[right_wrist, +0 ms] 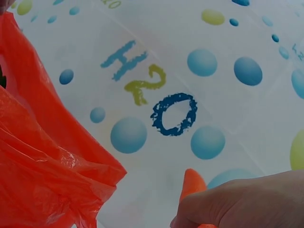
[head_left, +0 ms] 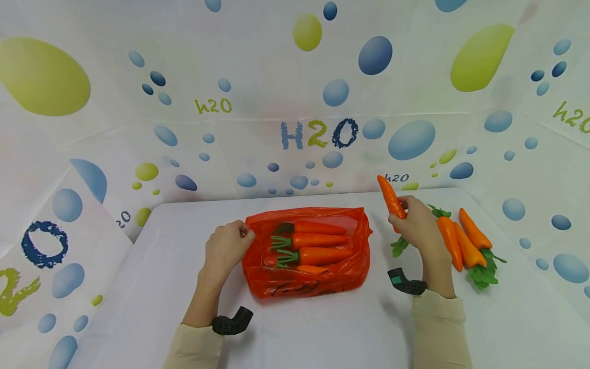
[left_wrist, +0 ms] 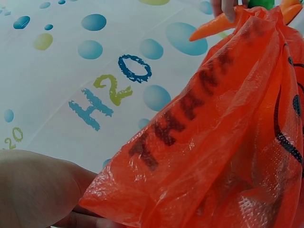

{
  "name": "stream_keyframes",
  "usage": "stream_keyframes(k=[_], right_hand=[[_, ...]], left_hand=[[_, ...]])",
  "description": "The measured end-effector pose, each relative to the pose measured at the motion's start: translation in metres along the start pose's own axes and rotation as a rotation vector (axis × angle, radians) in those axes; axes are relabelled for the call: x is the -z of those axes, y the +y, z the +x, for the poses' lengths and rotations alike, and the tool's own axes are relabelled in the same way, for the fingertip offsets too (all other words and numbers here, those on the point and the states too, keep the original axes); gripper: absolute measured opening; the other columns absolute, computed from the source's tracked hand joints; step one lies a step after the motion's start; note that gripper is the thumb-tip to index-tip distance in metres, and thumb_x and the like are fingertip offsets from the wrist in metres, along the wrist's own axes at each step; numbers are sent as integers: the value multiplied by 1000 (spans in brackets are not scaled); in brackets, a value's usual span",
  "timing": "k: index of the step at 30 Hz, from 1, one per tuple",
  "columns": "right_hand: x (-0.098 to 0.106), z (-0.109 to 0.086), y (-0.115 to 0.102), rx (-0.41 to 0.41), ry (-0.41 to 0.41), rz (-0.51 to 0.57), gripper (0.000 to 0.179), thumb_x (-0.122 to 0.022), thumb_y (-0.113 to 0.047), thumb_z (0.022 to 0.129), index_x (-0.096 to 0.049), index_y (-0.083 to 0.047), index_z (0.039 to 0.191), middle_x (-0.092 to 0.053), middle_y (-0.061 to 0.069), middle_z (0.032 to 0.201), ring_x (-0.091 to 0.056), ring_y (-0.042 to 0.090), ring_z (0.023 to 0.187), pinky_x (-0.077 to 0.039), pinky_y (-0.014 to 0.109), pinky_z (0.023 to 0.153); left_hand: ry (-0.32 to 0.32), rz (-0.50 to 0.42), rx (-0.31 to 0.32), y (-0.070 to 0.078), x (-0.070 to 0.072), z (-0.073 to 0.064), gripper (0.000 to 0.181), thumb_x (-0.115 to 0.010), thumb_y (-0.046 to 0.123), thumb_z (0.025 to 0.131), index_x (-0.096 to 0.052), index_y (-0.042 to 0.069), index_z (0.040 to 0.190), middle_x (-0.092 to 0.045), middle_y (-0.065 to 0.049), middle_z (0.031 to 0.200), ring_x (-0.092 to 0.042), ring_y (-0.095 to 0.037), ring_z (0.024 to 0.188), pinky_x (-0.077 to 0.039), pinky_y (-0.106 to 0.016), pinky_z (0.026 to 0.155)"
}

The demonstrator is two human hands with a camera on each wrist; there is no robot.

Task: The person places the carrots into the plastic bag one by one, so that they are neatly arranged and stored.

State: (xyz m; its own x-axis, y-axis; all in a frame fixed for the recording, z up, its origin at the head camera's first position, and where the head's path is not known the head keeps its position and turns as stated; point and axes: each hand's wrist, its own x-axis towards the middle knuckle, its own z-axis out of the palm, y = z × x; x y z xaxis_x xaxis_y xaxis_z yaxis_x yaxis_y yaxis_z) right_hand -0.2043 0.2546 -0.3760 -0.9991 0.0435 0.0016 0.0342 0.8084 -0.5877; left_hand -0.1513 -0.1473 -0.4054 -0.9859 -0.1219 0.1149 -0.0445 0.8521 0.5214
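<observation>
A red plastic bag [head_left: 313,285] with black print lies on the white table, its mouth spread around several orange carrots [head_left: 322,254] with green stems. At the bag's left edge my left hand [head_left: 227,246] pinches the plastic between thumb and fingers; in the left wrist view the bag's corner [left_wrist: 102,194] runs into that grip. To the right of the bag, my right hand [head_left: 417,223] holds another carrot [head_left: 390,197], tip pointing up and left. Green leaves [head_left: 399,247] show below that hand. The right wrist view shows only the carrot's tip [right_wrist: 192,181] past the hand.
Three loose carrots [head_left: 463,243] with leafy tops [head_left: 483,275] lie on the right of the table [head_left: 322,333], beside and partly behind my right forearm. A white backdrop [head_left: 258,61] with coloured dots rises behind the table and along both sides.
</observation>
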Motion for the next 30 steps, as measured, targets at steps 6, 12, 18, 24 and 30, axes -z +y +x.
stream_keyframes(k=[6, 12, 18, 24, 30], right_hand=[[1, 0, -1, 19, 9, 2, 66, -62, -25, 94, -36, 2, 148, -50, 26, 132, -56, 35, 101, -61, 40, 79], [1, -1, -4, 46, 24, 3, 63, -61, -24, 94, -38, 2, 147, -50, 25, 130, -58, 35, 100, -61, 40, 77], [-1, -2, -10, 63, 27, -2, 63, -61, -24, 94, -39, 1, 147, -51, 25, 130, -59, 34, 97, -61, 39, 75], [-1, -4, -16, 83, 24, -4, 62, -61, -21, 93, -39, 1, 147, -50, 24, 131, -60, 33, 97, -62, 39, 75], [0, -8, -21, 116, 34, -4, 61, -60, -20, 93, -39, 1, 146, -49, 24, 132, -57, 34, 100, -61, 41, 77]], left_hand=[[1, -4, -2, 0, 0, 0, 23, -53, 22, 94, -66, 4, 95, -60, -5, 66, -52, -18, 59, -45, -25, 50], [1, -3, -4, 0, 0, 0, 22, -53, 22, 94, -66, 4, 94, -60, -5, 66, -52, -18, 59, -45, -26, 50], [6, 3, -10, 1, 0, 1, 23, -54, 22, 93, -66, 3, 94, -60, -6, 66, -52, -18, 58, -46, -26, 50], [2, -3, -6, 1, 0, 1, 23, -54, 22, 94, -66, 3, 95, -60, -6, 66, -52, -18, 59, -46, -25, 50], [1, -3, -3, 1, 1, 1, 22, -54, 22, 94, -66, 3, 95, -59, -5, 66, -52, -18, 59, -45, -25, 50]])
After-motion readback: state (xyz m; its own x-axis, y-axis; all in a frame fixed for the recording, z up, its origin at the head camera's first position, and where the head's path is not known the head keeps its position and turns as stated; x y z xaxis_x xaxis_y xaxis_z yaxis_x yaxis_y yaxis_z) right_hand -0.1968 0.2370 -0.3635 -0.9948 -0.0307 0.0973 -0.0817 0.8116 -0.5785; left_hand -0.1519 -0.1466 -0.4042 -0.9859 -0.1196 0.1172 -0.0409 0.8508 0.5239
